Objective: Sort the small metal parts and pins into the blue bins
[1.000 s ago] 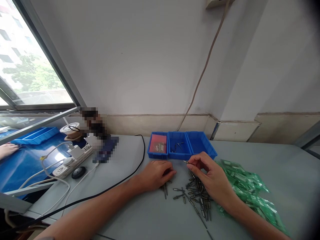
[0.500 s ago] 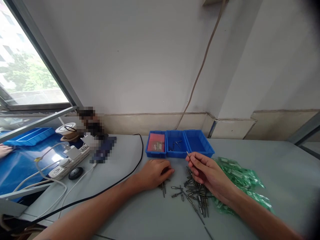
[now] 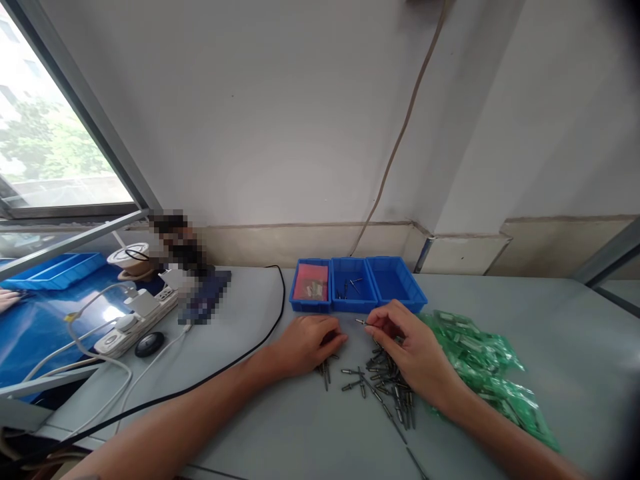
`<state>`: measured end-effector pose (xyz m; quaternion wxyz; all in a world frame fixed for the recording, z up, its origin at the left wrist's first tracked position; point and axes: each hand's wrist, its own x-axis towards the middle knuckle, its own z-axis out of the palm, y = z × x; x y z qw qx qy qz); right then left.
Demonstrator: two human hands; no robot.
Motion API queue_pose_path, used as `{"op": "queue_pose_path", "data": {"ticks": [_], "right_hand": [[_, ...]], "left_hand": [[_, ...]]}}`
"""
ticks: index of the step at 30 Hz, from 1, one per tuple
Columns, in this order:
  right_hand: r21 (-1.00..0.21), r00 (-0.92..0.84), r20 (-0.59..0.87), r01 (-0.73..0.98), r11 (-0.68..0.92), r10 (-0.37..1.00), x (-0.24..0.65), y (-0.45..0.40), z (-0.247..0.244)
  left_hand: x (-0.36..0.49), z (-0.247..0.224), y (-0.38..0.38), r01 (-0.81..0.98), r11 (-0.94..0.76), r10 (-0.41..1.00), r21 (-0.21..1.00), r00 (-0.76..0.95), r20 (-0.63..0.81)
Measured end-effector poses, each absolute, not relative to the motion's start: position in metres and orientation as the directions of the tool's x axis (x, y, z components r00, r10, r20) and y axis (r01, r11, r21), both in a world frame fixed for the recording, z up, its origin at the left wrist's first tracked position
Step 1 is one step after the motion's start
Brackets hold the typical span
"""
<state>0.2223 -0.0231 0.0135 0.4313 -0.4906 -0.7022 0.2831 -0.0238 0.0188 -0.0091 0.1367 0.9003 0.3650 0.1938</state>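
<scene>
My right hand (image 3: 405, 343) pinches a thin metal pin (image 3: 361, 322) between thumb and fingertips, its thicker end pointing left. The pin is held above the table, just in front of the blue bins. Below that hand lies a loose pile of similar metal pins (image 3: 397, 393). My left hand (image 3: 313, 343) rests on the table with its fingers curled and thumb drawn in. A few pins (image 3: 326, 377) stick out beneath it; whether its fingers grip anything is hidden. The middle blue bin (image 3: 354, 305) has several pins in it.
The left blue bin (image 3: 310, 307) holds a pink sheet and a bag of small parts. Beside it stands the right blue bin (image 3: 397, 287). Green plastic bags (image 3: 480, 353) lie at right. A black cable (image 3: 225, 365), mouse (image 3: 150, 344) and power strip (image 3: 113, 340) are at left.
My right hand has turned, and the pin has swung from pointing upward to lying nearly level, pointing left. The pin is also lower and farther left. My left hand has stayed in place.
</scene>
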Motion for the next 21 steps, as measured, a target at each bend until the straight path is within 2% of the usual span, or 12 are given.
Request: {"op": "queue_pose_path", "data": {"ticks": [3, 10, 15, 21], "right_hand": [[-0.86, -0.14, 0.28, 0.402, 0.313, 0.95, 0.2227, -0.0228, 0.0151], [-0.996, -0.133, 0.013, 0.086, 0.025, 0.991, 0.2246, -0.0197, 0.0192], [-0.975, -0.187, -0.086, -0.186, -0.121, 0.979, 0.2239, -0.0203, 0.0213], [-0.955, -0.213, -0.094, -0.257, -0.149, 0.972, 0.2234, -0.0213, 0.0238]], "left_hand": [[-0.0239, -0.0094, 0.0187, 0.602, -0.697, 0.709, 0.389, 0.659, 0.25], [-0.0234, -0.0092, 0.019, 0.607, -0.69, 0.714, 0.394, 0.659, 0.236], [-0.0235, -0.0091, 0.0193, 0.61, -0.69, 0.715, 0.39, 0.658, 0.237], [-0.0236, -0.008, 0.0189, 0.607, -0.682, 0.72, 0.408, 0.656, 0.227]]}}
